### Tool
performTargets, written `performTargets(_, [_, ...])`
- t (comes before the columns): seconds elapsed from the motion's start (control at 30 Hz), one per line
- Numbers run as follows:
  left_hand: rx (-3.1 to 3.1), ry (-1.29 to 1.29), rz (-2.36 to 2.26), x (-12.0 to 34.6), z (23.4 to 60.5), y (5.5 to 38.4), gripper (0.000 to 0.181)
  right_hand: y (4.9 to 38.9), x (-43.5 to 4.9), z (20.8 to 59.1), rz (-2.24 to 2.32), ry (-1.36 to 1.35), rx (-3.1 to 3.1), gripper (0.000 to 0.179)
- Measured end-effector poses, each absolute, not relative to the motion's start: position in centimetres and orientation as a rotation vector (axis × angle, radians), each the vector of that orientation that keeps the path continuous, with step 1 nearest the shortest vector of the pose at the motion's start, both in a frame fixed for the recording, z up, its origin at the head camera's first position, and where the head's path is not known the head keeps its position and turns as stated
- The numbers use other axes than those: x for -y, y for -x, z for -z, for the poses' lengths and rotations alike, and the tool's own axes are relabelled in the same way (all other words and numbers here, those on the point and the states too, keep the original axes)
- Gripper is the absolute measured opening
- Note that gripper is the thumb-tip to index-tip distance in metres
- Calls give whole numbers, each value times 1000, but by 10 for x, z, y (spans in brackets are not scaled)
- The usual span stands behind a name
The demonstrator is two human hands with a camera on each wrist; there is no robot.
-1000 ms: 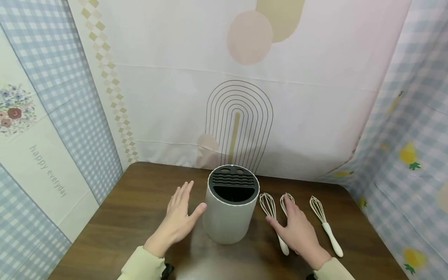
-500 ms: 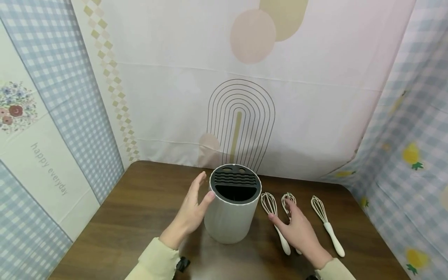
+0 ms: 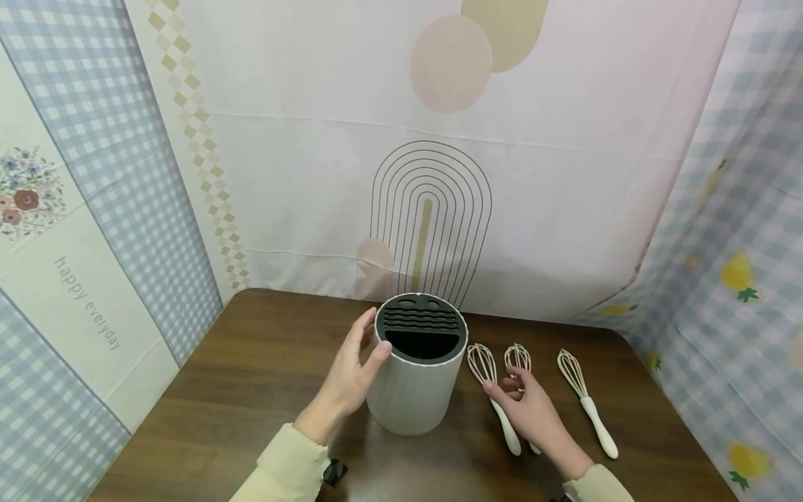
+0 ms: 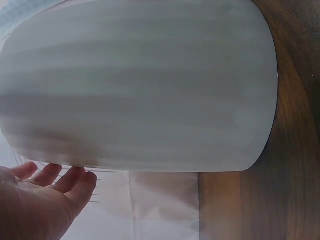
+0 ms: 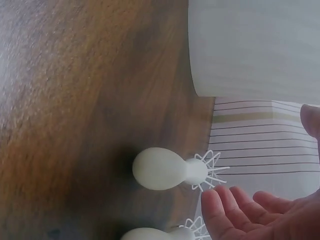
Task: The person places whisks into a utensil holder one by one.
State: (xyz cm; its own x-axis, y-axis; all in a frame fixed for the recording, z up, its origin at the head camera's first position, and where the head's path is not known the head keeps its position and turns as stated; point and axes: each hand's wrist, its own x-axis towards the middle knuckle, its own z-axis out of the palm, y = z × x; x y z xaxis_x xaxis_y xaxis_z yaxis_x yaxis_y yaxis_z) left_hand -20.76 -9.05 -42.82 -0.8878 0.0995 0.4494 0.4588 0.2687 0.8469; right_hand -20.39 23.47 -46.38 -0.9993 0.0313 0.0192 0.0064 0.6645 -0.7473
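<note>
A white cylindrical utensil holder (image 3: 410,397) with a black slotted top (image 3: 422,328) stands upright on the table. My left hand (image 3: 348,369) is at its left side, thumb towards the front and fingers by the back of the rim. In the left wrist view, the fingertips (image 4: 85,182) lie right at the holder's side. Three whisks with white handles lie to the right: a left whisk (image 3: 505,425), a middle whisk (image 3: 517,357) and a right whisk (image 3: 596,425). My right hand (image 3: 533,415) is over the middle whisk, partly hiding it, fingers loosely bent and holding nothing.
The brown wooden table (image 3: 251,390) has its back edge against a white printed cloth (image 3: 301,188). Blue checked cloths hang at the left (image 3: 113,104) and right (image 3: 715,279). A dark band (image 3: 335,473) shows by the left sleeve.
My left hand has moved right, from beside the holder up to its side. The fingers of my right hand have bent a little over the middle whisk. The holder and whisks stay put.
</note>
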Motion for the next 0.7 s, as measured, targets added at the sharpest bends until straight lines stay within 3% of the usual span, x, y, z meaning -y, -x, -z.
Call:
performTargets(0.47, [2169,509,1685,86,436,219,61,210,-233,477,-1290,66,2885,80])
performTargets(0.7, [2037,506,1913,78,435,218,61,209,-235,483,-1328,99,2916,80])
